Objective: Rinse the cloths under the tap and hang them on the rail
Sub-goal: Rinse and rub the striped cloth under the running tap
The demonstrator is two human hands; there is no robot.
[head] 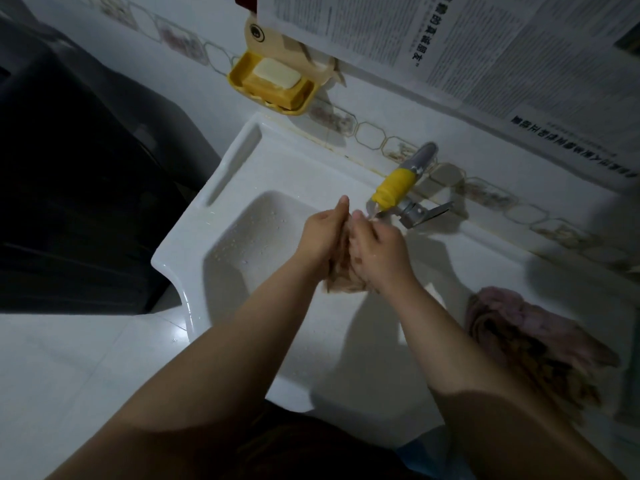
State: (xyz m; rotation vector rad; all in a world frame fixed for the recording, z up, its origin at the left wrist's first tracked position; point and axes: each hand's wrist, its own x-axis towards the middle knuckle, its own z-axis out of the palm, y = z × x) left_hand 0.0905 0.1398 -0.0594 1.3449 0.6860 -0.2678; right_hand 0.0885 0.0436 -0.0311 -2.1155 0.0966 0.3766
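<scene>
My hands point(353, 244) over sink point(242, 174) holding cloth point(343, 282) under tap point(393, 188), second cloth point(512, 327) on right rim, soap dish point(272, 83) on wall behind-left

This is a home washroom or laundry corner. A white ceramic sink point(194, 237) with a moulded ledge is set against a tiled wall point(367, 133) with a patterned border strip. A tap point(398, 188) with a yellow sleeve comes out of the wall above the basin. A yellow soap dish point(239, 81) holding bars of soap hangs on the tiles, and sheets of newspaper point(485, 46) cover the wall higher up.
</scene>
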